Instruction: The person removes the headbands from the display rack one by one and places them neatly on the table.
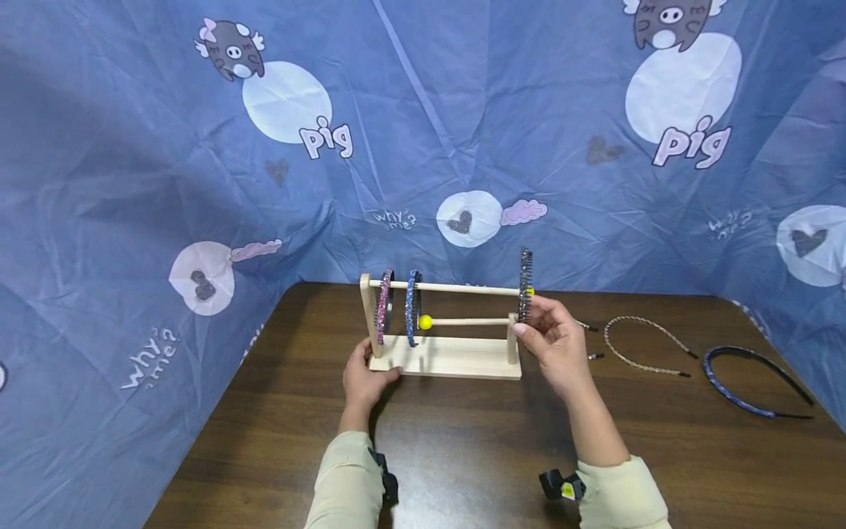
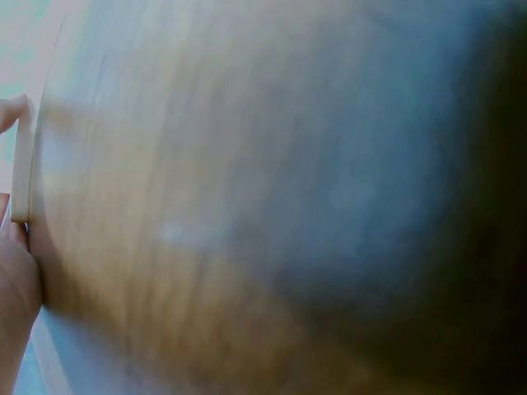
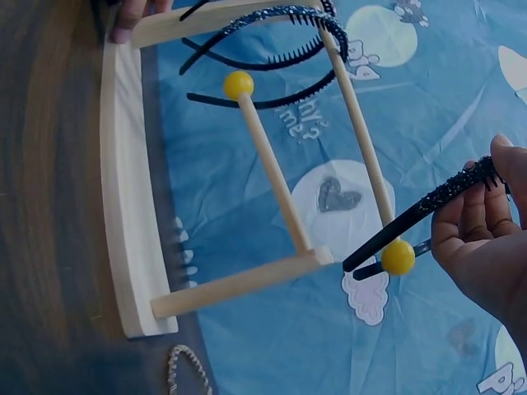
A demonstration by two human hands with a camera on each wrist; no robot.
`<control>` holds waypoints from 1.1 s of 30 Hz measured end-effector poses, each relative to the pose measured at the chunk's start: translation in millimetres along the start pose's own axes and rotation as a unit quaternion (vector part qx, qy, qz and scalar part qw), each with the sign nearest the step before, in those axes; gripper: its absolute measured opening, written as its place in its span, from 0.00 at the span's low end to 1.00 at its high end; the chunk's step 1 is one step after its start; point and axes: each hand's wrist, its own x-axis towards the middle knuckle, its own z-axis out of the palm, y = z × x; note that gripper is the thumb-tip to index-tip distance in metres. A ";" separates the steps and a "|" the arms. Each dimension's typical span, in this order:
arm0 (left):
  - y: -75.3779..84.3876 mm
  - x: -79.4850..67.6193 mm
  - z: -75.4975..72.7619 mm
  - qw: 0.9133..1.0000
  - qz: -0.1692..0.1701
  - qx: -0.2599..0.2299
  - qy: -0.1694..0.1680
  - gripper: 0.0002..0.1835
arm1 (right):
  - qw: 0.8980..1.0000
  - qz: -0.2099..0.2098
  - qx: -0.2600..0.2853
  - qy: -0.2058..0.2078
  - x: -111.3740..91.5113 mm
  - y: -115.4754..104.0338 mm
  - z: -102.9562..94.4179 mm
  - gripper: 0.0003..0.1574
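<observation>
Left wrist: counter blurred, left hand cropped at 9 o'clock. Right wrist: braided headband cropped, 7 o'clock.

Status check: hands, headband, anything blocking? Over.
Left hand grips stand base. Right hand holds black headband at yellow ball capping upper bar. Pink headband, blue headband at other end, apparently not blocking.

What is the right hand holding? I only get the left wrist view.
Observer: The right hand holds a black glittery headband with comb-like teeth.
Operator: What hangs on the wooden rack?
Observer: A pink glittery headband and a blue glittery headband, both on the upper bar.
Operator: Anything lying to the right of it?
Observer: Yes, a braided headband lies on the table, its open ends pointing right.
</observation>
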 end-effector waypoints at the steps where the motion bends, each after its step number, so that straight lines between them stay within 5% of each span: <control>1: 0.3 -0.1 1.0 1.000 0.000 -0.002 0.000 0.42 | 1.000 -0.001 -0.002 0.004 -1.1 -0.5 -2.3 0.22; 13: 2.4 -5.3 2.4 1.000 -0.012 -0.001 -0.004 0.42 | 0.999 -0.014 0.016 0.036 -25.4 -1.3 -21.7 0.25; 25: 1.8 -3.1 -0.9 1.000 0.021 -0.004 0.003 0.41 | 0.999 0.020 -0.006 0.034 -50.9 4.6 -21.8 0.23; 33: 1.1 -1.1 1.9 1.000 0.000 -0.001 -0.001 0.41 | 0.999 0.034 -0.017 0.039 -66.2 6.6 -26.6 0.22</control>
